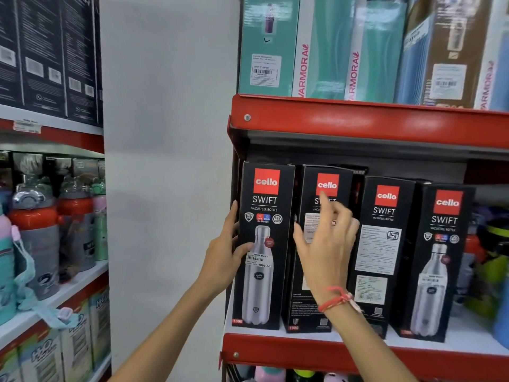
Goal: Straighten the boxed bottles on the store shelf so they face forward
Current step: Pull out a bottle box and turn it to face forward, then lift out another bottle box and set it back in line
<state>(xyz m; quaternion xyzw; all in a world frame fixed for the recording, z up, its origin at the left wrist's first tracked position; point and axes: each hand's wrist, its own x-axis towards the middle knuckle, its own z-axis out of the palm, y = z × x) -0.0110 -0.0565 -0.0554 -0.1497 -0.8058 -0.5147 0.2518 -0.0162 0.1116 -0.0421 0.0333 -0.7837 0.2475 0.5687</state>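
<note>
Several tall black boxed bottles stand in a row on the red-edged shelf (358, 362). The leftmost box (264, 244) shows its bottle picture to the front; my left hand (225, 257) grips its left edge, thumb across the front. The second box (311, 285) shows a text panel, and my right hand (327, 244) hovers just in front of it with fingers spread, holding nothing. The third box (382, 249) also shows a text panel. The fourth box (438, 257) shows a bottle picture and is angled slightly.
Teal and brown boxes (325, 48) fill the shelf above. A white pillar (168, 161) stands left of the shelf. Further left, another rack holds loose bottles (38, 232) and boxes. Colourful bottles (493, 260) stand at the right end of the shelf.
</note>
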